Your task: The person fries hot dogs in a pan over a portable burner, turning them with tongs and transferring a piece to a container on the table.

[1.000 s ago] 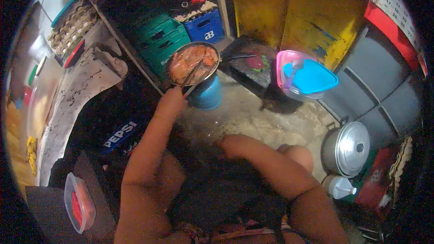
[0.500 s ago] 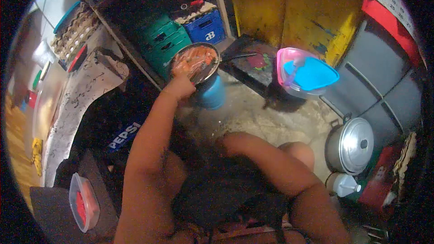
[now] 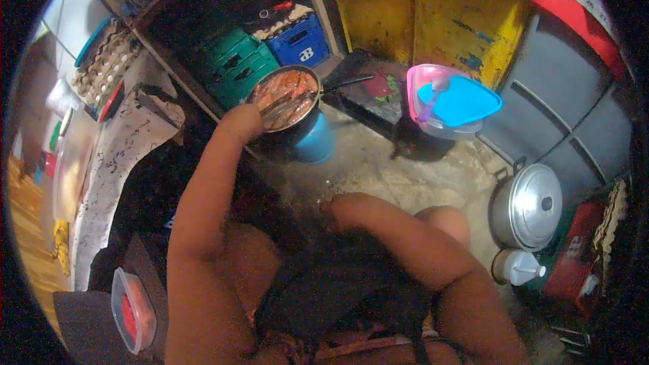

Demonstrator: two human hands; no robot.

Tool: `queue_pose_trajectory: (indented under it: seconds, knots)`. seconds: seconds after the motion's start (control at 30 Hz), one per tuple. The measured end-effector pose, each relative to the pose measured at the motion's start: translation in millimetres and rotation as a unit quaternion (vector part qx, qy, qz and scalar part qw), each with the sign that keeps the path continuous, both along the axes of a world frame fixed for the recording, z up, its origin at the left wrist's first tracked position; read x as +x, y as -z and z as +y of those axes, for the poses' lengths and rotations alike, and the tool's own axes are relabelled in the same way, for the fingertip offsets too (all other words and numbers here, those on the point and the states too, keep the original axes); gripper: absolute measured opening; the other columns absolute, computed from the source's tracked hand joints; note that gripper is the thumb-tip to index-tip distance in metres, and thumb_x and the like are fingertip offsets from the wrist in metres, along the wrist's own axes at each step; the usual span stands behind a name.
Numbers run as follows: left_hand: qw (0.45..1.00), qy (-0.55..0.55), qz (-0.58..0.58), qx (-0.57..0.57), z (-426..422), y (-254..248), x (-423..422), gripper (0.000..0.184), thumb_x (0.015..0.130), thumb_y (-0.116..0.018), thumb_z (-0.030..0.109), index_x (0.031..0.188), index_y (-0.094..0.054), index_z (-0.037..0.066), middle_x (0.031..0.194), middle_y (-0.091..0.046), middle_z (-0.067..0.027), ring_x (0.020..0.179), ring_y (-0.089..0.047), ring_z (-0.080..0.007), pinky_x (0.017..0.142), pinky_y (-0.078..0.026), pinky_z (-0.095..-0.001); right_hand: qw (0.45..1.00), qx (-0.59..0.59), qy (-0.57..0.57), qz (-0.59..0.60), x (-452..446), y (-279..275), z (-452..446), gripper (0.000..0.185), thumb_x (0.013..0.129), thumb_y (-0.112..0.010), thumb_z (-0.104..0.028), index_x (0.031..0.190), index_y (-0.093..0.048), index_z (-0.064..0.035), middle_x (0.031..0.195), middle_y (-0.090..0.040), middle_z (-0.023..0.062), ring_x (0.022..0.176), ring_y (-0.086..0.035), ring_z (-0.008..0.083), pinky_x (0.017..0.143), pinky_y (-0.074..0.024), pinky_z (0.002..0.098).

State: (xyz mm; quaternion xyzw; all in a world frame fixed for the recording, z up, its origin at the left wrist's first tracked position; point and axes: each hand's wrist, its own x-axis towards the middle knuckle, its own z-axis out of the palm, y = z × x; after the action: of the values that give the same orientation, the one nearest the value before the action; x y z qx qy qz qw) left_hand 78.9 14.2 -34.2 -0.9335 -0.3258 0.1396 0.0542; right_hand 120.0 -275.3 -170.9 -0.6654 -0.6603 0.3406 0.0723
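Observation:
A round frying pan (image 3: 288,99) holds reddish-orange pieces of food (image 3: 297,84), and its dark handle (image 3: 348,83) points right. Beneath it stands a blue cylinder-shaped thing (image 3: 314,140). My left hand (image 3: 243,124) is at the pan's near-left rim, its fingers largely hidden behind the back of the hand. Whether it grips anything does not show. Over the floor in front of my lap, my right hand (image 3: 338,212) is bent inward. Its fingers are dark and blurred, and I see nothing clearly in it.
Right of the pan, a pink container (image 3: 419,81) and a blue lid (image 3: 460,105) rest on a dark stand. A lidded pot (image 3: 531,206) and a white jug (image 3: 519,268) stand at right. Crates (image 3: 240,64) are behind; a plastic tub (image 3: 132,311) lies at lower left.
My left hand has moved from over the food to the pan's left rim, uncovering more of the food. My right hand stays in nearly the same place. The view has shifted slightly.

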Motion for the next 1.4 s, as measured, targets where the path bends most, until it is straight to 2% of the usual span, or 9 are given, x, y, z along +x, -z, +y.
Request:
queue_pose_trajectory:
  seconds: [0.2, 0.4, 0.5, 0.67, 0.87, 1.0, 1.07, 1.2, 1.4]
  knots:
    - [0.997, -0.028, -0.078, 0.012, -30, 0, -4, 0.027, 0.083, -0.067, 0.015, 0.103, -0.074, 0.000, 0.109, -0.072, -0.0233, 0.101, -0.070, -0.0381, 0.089, -0.056, -0.0467, 1.000, 0.007, 0.004, 0.009, -2, -5, -1, 0.056, 0.084, -0.073, -0.035, 0.132, -0.058, -0.0092, 0.118, -0.067, 0.0230, 0.110, -0.064, 0.0430, 0.092, -0.0527, 0.0531]
    - [0.998, 0.019, -0.045, 0.035, -62, -7, 0, 0.025, 0.083, -0.060, 0.009, 0.101, -0.074, -0.001, 0.107, -0.072, -0.0246, 0.101, -0.070, -0.0390, 0.090, -0.056, -0.0463, 1.000, 0.017, -0.003, 0.016, 1, 7, 2, 0.054, 0.084, -0.072, -0.033, 0.131, -0.059, -0.0110, 0.117, -0.068, 0.0212, 0.109, -0.065, 0.0411, 0.092, -0.0529, 0.0524]
    - [0.991, 0.026, -0.117, 0.053, -61, 4, 0, 0.025, 0.083, -0.059, 0.008, 0.102, -0.074, 0.000, 0.105, -0.072, -0.0239, 0.099, -0.071, -0.0387, 0.088, -0.057, -0.0467, 1.000, 0.000, 0.004, 0.021, 0, -2, 2, 0.052, 0.083, -0.072, -0.032, 0.130, -0.060, -0.0126, 0.115, -0.069, 0.0205, 0.107, -0.066, 0.0407, 0.091, -0.0534, 0.0523]
    - [0.986, 0.097, -0.103, 0.092, -47, 27, 7, 0.026, 0.087, -0.057, 0.009, 0.104, -0.073, -0.002, 0.108, -0.072, -0.0235, 0.096, -0.072, -0.0371, 0.082, -0.058, -0.0482, 1.000, -0.005, 0.005, 0.001, -3, 12, 9, 0.053, 0.082, -0.072, -0.033, 0.131, -0.061, -0.0153, 0.114, -0.070, 0.0199, 0.105, -0.067, 0.0406, 0.089, -0.0542, 0.0529]
    - [0.971, 0.063, -0.185, 0.136, -24, 70, 17, 0.030, 0.096, -0.046, 0.013, 0.106, -0.071, -0.001, 0.108, -0.072, -0.0241, 0.095, -0.072, -0.0401, 0.082, -0.058, -0.0507, 1.000, 0.002, -0.004, 0.025, 0, 8, 7, 0.056, 0.082, -0.074, -0.033, 0.134, -0.060, -0.0180, 0.114, -0.070, 0.0189, 0.106, -0.066, 0.0410, 0.090, -0.0537, 0.0531]
    - [0.986, 0.043, -0.138, 0.078, -34, 63, 13, 0.033, 0.099, -0.041, 0.015, 0.111, -0.067, -0.002, 0.110, -0.070, -0.0260, 0.095, -0.071, -0.0423, 0.083, -0.057, -0.0521, 1.000, -0.004, 0.013, 0.003, 0, -2, 3, 0.056, 0.083, -0.074, -0.034, 0.135, -0.060, -0.0186, 0.117, -0.070, 0.0176, 0.108, -0.066, 0.0406, 0.092, -0.0532, 0.0531]
    - [0.987, 0.010, -0.142, 0.075, -41, 60, 12, 0.032, 0.099, -0.042, 0.014, 0.110, -0.067, -0.002, 0.110, -0.070, -0.0266, 0.095, -0.071, -0.0430, 0.083, -0.057, -0.0525, 1.000, -0.014, 0.021, -0.001, -3, 9, 8, 0.057, 0.083, -0.074, -0.035, 0.135, -0.059, -0.0188, 0.118, -0.070, 0.0171, 0.109, -0.066, 0.0403, 0.092, -0.0531, 0.0531]
    - [0.990, -0.013, -0.125, 0.069, -57, 47, 6, 0.030, 0.097, -0.044, 0.013, 0.106, -0.068, -0.002, 0.106, -0.070, -0.0276, 0.097, -0.071, -0.0431, 0.085, -0.056, -0.0524, 0.989, -0.033, 0.058, 0.134, -1, -11, 1, 0.056, 0.083, -0.073, -0.035, 0.135, -0.059, -0.0205, 0.119, -0.070, 0.0160, 0.110, -0.065, 0.0400, 0.092, -0.0532, 0.0529]
    - [0.987, -0.049, -0.149, 0.034, -58, 46, 1, 0.024, 0.091, -0.051, 0.007, 0.106, -0.068, -0.002, 0.104, -0.070, -0.0283, 0.099, -0.069, -0.0431, 0.087, -0.055, -0.0507, 0.999, -0.020, -0.015, 0.023, -1, 7, 8, 0.051, 0.084, -0.072, -0.035, 0.132, -0.061, -0.0216, 0.118, -0.070, 0.0151, 0.110, -0.066, 0.0387, 0.092, -0.0534, 0.0519]
